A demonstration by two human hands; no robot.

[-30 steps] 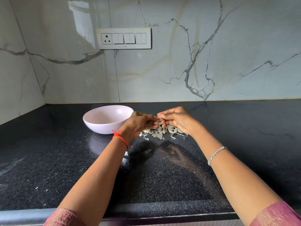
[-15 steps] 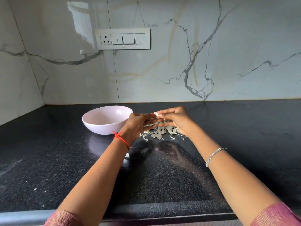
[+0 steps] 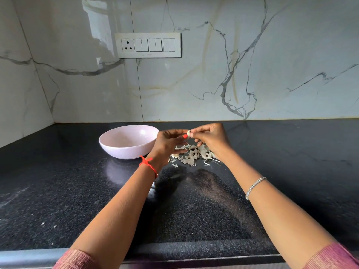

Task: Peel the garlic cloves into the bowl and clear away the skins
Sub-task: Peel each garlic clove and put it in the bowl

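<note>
The left hand (image 3: 168,143) and right hand (image 3: 212,139) both pinch one garlic clove (image 3: 188,133), held above the skin pile (image 3: 193,155) just right of the pink bowl (image 3: 124,151). Risk: a fingertip slip would drop the clove among the skins on the counter (image 3: 77,191). Loose skin could drift into the bowl.

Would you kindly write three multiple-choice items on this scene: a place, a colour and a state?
1. Relative to the bowl, the garlic skins lie: A inside it; B on the counter to its right; C behind it.
2. The thread on the left wrist is: A red; B blue; C green.
3. The left hand and right hand are: A lying flat; B pinching a garlic clove; C lifting the bowl.
Answers: B, skins heaped beside the bowl; A, plainly red; B, both sets of fingertips meet on the clove.
</note>
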